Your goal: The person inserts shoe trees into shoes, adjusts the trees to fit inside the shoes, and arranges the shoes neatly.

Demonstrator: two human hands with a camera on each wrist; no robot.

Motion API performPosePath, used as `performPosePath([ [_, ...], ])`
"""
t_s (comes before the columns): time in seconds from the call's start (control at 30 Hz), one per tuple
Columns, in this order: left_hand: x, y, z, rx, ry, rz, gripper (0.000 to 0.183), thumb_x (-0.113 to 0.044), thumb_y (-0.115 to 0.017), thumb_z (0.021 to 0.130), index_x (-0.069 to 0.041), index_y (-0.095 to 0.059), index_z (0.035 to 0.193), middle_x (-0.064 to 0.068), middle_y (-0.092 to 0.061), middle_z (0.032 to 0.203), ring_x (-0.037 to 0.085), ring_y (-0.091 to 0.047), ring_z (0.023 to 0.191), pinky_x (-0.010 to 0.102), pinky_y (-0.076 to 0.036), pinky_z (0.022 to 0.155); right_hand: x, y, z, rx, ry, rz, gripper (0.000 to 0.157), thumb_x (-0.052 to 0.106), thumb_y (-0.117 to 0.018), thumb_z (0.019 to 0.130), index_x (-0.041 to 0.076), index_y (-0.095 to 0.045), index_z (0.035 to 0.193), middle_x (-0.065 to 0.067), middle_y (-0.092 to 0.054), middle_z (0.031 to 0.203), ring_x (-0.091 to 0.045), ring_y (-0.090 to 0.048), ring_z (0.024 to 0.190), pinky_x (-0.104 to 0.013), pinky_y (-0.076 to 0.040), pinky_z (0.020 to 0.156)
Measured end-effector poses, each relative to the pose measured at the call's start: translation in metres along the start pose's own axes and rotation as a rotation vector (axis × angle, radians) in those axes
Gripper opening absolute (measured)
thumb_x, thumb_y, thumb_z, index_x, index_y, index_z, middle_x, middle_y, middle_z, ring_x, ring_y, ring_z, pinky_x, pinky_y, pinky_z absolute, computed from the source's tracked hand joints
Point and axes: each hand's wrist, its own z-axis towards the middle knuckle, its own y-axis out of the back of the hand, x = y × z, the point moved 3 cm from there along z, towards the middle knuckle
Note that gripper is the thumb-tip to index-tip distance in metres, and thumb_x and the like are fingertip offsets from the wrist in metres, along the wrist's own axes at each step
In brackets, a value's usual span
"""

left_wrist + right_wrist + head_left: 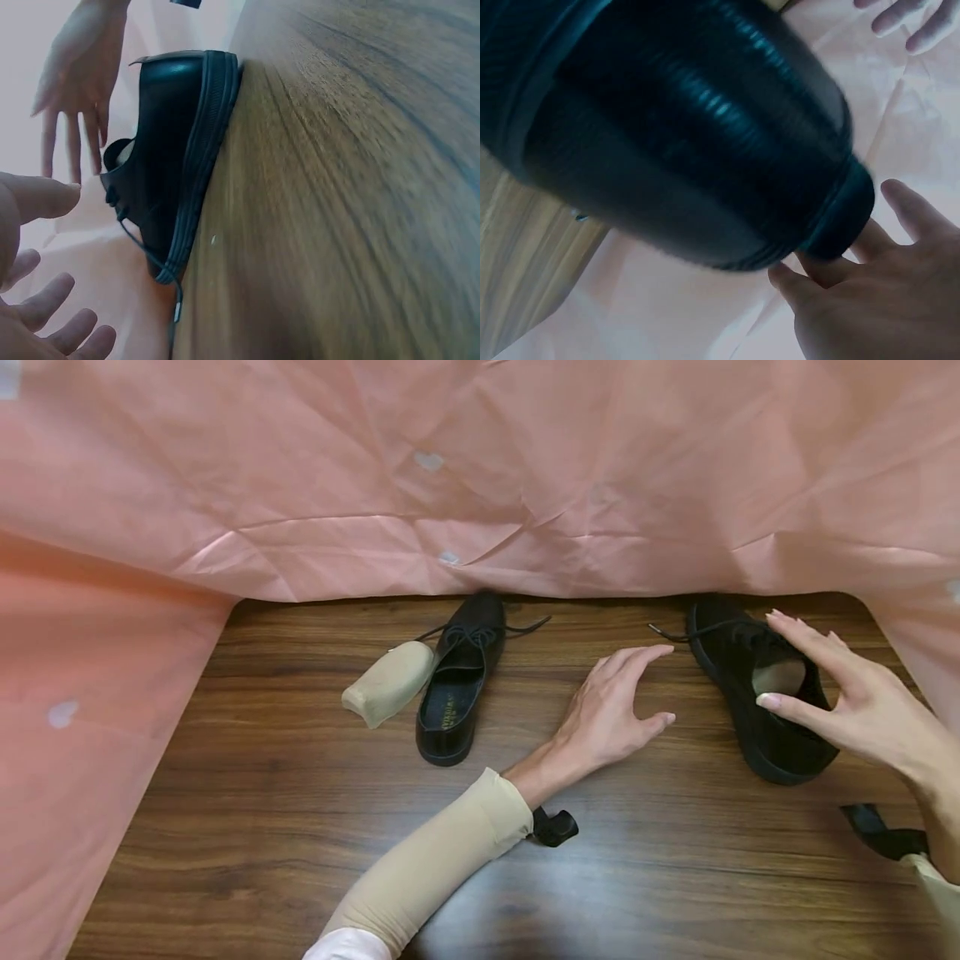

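Note:
On the right of the head view, a black lace-up shoe (783, 747) stands on the wooden surface with a rounded beige insert (780, 678) showing in its opening. Over that opening, the right hand (862, 702) spreads its thumb and fingers without gripping. The left hand (607, 710) hovers to the left of this shoe, holding nothing, its fingers extended and thumb apart. A second black shoe (450, 702) stands further left, its insole visible. Against its left side lies another beige insert (390, 683). In the right wrist view, the near shoe (697, 135) hides part of the right fingers.
Pink cloth (525, 468) with pale hearts hangs behind the shoes and along both sides. A loose shoelace (671, 635) trails left from the right shoe. Black straps (555, 828) stick out at both wrists. The brown wooden surface (262, 827) extends in front.

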Motion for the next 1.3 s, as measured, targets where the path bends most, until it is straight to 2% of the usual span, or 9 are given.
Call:
performPosePath([
  [0.07,0.001,0.006,-0.003,-0.008,-0.005,0.009,0.079,-0.030,-0.082,0.081,-0.019,-0.043,0.148,-0.002,-0.051,0.143,0.007,-0.042,0.134,0.014,-0.018,0.113,0.004,-0.002,0.003,0.006,0.035,-0.028,0.093,0.007,-0.078,0.084,0.031,-0.027,0.158,0.013,-0.023,0.161,0.007,-0.033,0.136,-0.012,-0.001,0.114],
  [0.17,0.002,0.011,-0.007,-0.016,-0.020,0.028,0.079,-0.030,-0.082,0.081,-0.018,-0.043,0.148,-0.001,-0.051,0.142,0.008,-0.043,0.134,0.015,-0.018,0.113,0.008,-0.005,0.007,0.025,0.042,-0.032,0.093,0.009,-0.079,0.084,0.032,-0.026,0.158,0.014,-0.022,0.161,0.003,-0.031,0.138,-0.016,0.000,0.115],
  [0.2,0.002,0.013,-0.008,-0.019,-0.023,0.037,0.079,-0.030,-0.082,0.081,-0.018,-0.043,0.148,-0.001,-0.051,0.142,0.008,-0.043,0.134,0.016,-0.018,0.113,0.008,-0.006,0.007,0.030,0.043,-0.026,0.093,0.009,-0.079,0.084,0.032,-0.026,0.158,0.013,-0.023,0.161,0.002,-0.013,0.145,-0.017,0.000,0.116],
  [0.43,0.006,0.016,-0.016,-0.017,-0.010,0.069,0.075,-0.031,-0.081,0.083,-0.021,-0.044,0.147,-0.004,-0.050,0.141,0.011,-0.045,0.132,0.017,-0.028,0.110,0.012,-0.009,0.010,0.044,0.049,-0.030,0.093,0.012,-0.079,0.084,0.033,-0.027,0.158,0.004,-0.024,0.162,0.003,-0.012,0.145,-0.019,-0.003,0.117],
  [0.57,0.008,0.019,-0.020,-0.019,-0.023,0.079,0.073,-0.032,-0.080,0.083,-0.021,-0.045,0.147,-0.004,-0.049,0.143,0.012,-0.045,0.132,0.018,-0.028,0.110,0.013,-0.010,0.012,0.054,0.044,-0.048,0.093,0.015,-0.079,0.084,0.034,-0.025,0.158,-0.002,-0.023,0.163,0.005,-0.012,0.144,-0.021,-0.004,0.117],
  [0.73,0.011,0.025,-0.022,0.003,-0.042,0.106,0.077,-0.033,-0.081,0.082,-0.021,-0.044,0.148,-0.002,-0.045,0.148,0.013,-0.042,0.136,0.022,-0.031,0.111,0.017,-0.013,0.019,0.054,0.080,-0.056,0.095,0.015,-0.081,0.083,0.033,-0.026,0.158,-0.004,-0.025,0.162,-0.002,-0.015,0.146,-0.021,-0.006,0.118],
  [0.97,0.014,0.030,-0.025,0.052,-0.041,0.169,0.085,-0.041,-0.082,0.080,-0.025,-0.039,0.152,0.003,-0.037,0.154,0.020,-0.036,0.141,0.033,-0.036,0.110,0.024,-0.023,0.028,0.068,0.132,-0.062,0.099,0.018,-0.083,0.082,0.031,-0.023,0.159,-0.004,-0.024,0.163,-0.029,-0.019,0.149,-0.025,-0.005,0.119],
  [1.13,0.018,0.034,-0.028,0.082,-0.067,0.223,0.083,-0.043,-0.080,0.082,-0.023,-0.039,0.152,0.004,-0.036,0.155,0.022,-0.034,0.142,0.035,-0.031,0.114,0.030,-0.034,0.032,0.097,0.163,-0.068,0.099,0.022,-0.084,0.081,0.029,-0.023,0.159,-0.004,-0.023,0.163,-0.024,-0.017,0.150,-0.029,-0.005,0.121],
  [1.3,0.022,0.041,-0.031,0.076,-0.092,0.271,0.082,-0.043,-0.080,0.082,-0.023,-0.041,0.151,0.005,-0.037,0.154,0.023,-0.037,0.140,0.037,-0.035,0.111,0.035,-0.041,0.033,0.100,0.172,-0.042,0.099,0.022,-0.084,0.080,0.031,-0.024,0.159,-0.001,-0.024,0.163,-0.016,-0.018,0.149,-0.026,-0.007,0.120],
])
